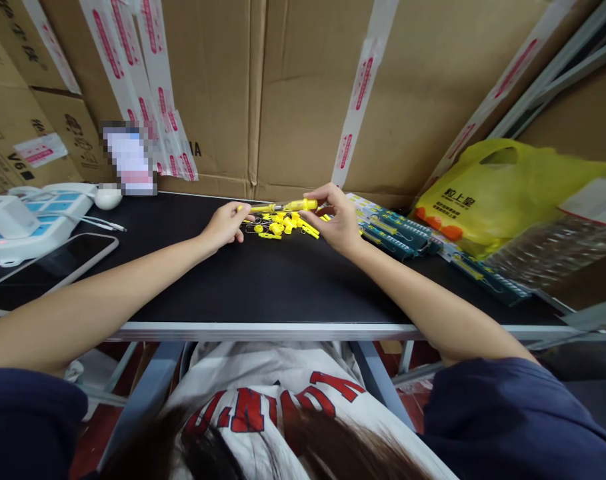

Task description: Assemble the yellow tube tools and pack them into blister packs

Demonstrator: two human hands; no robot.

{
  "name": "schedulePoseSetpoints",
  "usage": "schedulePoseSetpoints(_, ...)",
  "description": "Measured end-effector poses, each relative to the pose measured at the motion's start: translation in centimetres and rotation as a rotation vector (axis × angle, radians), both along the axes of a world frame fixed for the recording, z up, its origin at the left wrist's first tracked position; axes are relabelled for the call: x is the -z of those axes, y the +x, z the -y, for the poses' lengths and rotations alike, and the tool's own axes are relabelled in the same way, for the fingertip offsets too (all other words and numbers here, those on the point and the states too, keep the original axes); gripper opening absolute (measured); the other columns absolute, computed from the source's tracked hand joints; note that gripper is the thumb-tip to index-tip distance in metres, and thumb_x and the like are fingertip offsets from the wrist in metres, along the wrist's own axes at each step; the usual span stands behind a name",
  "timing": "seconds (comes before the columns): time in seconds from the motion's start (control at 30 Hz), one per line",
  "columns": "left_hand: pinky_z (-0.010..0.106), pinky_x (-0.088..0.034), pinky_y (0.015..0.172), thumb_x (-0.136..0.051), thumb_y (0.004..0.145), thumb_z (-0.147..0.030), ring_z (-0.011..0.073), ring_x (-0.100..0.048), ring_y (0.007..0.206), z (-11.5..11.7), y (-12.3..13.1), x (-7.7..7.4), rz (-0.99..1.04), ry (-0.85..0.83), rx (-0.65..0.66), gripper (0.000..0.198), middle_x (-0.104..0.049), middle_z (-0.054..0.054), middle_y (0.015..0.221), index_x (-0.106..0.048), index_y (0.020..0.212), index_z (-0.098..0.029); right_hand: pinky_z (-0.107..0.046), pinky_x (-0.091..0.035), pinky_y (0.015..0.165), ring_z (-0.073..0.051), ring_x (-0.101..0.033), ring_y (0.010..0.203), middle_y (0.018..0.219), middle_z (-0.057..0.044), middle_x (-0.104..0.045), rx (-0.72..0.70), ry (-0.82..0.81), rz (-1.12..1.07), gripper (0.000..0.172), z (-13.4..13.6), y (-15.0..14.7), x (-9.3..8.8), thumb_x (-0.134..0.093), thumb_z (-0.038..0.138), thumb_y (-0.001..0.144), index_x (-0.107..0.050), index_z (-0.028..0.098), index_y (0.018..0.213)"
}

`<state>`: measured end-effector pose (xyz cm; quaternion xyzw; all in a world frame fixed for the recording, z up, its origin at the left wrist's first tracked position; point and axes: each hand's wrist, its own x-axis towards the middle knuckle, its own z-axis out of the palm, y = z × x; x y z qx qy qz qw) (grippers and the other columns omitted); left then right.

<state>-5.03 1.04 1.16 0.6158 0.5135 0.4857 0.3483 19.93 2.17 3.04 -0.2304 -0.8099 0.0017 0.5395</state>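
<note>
The two hands are apart from each other but joined by one thing: the left hand (225, 223) pinches one end of a slim yellow-and-clear stick (277, 207), and the right hand (339, 217) has thumb and fingers closed about its thicker yellow end. The stick is held up over the far half of the surface (283, 287), near the middle of its length. Its long axis runs left to right, roughly along the front edge, the thick end pointing right and slightly higher in the view.

This one piece looks largely put together; whether its end is fully seated I cannot tell. Just beyond and below it lie loose yellow parts (275, 229) with thin wire clips among them, so much seems left to do.

Outward to the right, green-and-white packs (397, 233) run toward the right edge, a yellow bag (483, 200) behind them. By the left edge lie a dark-screened tablet (53, 267) and a power strip (73, 193). Cardboard (307, 87) stands behind the back edge.
</note>
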Motion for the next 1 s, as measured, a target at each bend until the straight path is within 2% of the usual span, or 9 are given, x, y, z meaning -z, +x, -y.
schedulePoseSetpoints(0.17,0.022,-0.037,0.047,-0.061,0.087,-0.04,0.0101,-0.054,0.047,-0.1,-0.8,0.3,-0.39,0.227,0.077,0.023,-0.071,0.003,0.083,-0.061,0.098,-0.02,-0.022,-0.055,0.053,-0.011,-0.06,0.07,0.086,-0.001,-0.06,-0.025,-0.12,-0.132,0.034,-0.8,0.1,-0.1,-0.067,0.05,0.085,-0.058,0.022,0.102)
schedulePoseSetpoints(0.23,0.023,-0.037,0.056,-0.061,0.086,-0.04,0.0151,-0.058,0.059,0.0,-0.9,0.3,-0.522,0.316,0.07,0.02,-0.069,0.001,0.074,-0.064,0.092,-0.021,-0.022,-0.055,0.05,-0.01,-0.059,0.064,0.082,0.001,-0.058,-0.076,-0.164,-0.152,0.036,-1.1,0.2,-0.1,-0.067,0.052,0.085,-0.057,0.023,0.103)
schedulePoseSetpoints(0.33,0.025,-0.032,0.059,-0.062,0.086,-0.043,0.0178,-0.056,0.062,0.1,-1.0,0.1,-0.634,0.373,0.032,0.022,-0.066,0.001,0.07,-0.069,0.093,-0.023,-0.022,-0.054,0.047,-0.008,-0.057,0.058,0.08,0.002,-0.058,-0.128,-0.208,-0.177,0.038,-1.1,0.1,-0.3,-0.068,0.055,0.083,-0.057,0.024,0.102)
schedulePoseSetpoints(0.4,0.025,-0.031,0.06,-0.064,0.084,-0.044,0.0181,-0.056,0.065,0.2,-1.0,0.1,-0.663,0.404,0.052,0.024,-0.068,0.002,0.077,-0.071,0.095,-0.024,-0.022,-0.054,0.046,-0.008,-0.056,0.055,0.078,0.002,-0.058,-0.146,-0.223,-0.199,0.04,-0.9,0.0,-0.4,-0.07,0.056,0.081,-0.058,0.024,0.102)
schedulePoseSetpoints(0.5,0.025,-0.033,0.064,-0.067,0.081,-0.047,0.0181,-0.057,0.073,0.5,-0.5,0.2,-0.704,0.473,0.19,0.027,-0.069,0.003,0.089,-0.073,0.094,-0.024,-0.024,-0.055,0.047,-0.009,-0.057,0.054,0.076,0.002,-0.058,-0.153,-0.234,-0.221,0.042,-0.6,-0.2,-0.7,-0.069,0.058,0.081,-0.06,0.024,0.105)
schedulePoseSetpoints(0.67,0.025,-0.033,0.06,-0.066,0.081,-0.053,0.0154,-0.051,0.063,1.4,1.1,0.7,-0.683,0.446,0.347,0.035,-0.059,0.0,0.069,-0.063,0.07,-0.019,-0.027,-0.057,0.048,-0.013,-0.062,0.061,0.079,0.0,-0.061,-0.153,-0.237,-0.222,0.048,-0.5,-0.1,-1.0,-0.063,0.062,0.084,-0.062,0.026,0.116)
schedulePoseSetpoints(0.77,0.026,-0.034,0.059,-0.069,0.079,-0.052,0.0147,-0.051,0.061,1.8,1.5,0.8,-0.657,0.429,0.397,0.038,-0.056,-0.001,0.065,-0.057,0.064,-0.019,-0.029,-0.057,0.05,-0.015,-0.063,0.065,0.079,-0.001,-0.061,-0.161,-0.241,-0.165,0.05,-0.5,-0.1,-1.0,-0.059,0.062,0.087,-0.061,0.028,0.124)
schedulePoseSetpoints(0.9,0.028,-0.039,0.065,-0.065,0.082,-0.052,0.0168,-0.055,0.068,2.2,1.6,0.5,-0.679,0.443,0.398,0.033,-0.06,0.002,0.076,-0.065,0.076,-0.02,-0.029,-0.058,0.053,-0.015,-0.063,0.069,0.08,-0.001,-0.061,-0.175,-0.243,-0.125,0.05,0.2,-0.4,-1.1,-0.057,0.06,0.09,-0.058,0.03,0.129)
schedulePoseSetpoints(1.0,0.031,-0.044,0.073,-0.057,0.088,-0.05,0.02,-0.06,0.08,2.7,2.5,0.2,-0.541,0.457,0.325,0.034,-0.065,0.005,0.088,-0.064,0.097,-0.019,-0.029,-0.059,0.055,-0.015,-0.063,0.071,0.085,-0.002,-0.063,-0.186,-0.254,-0.092,0.05,1.1,-0.8,-1.0,-0.057,0.06,0.09,-0.059,0.029,0.128)
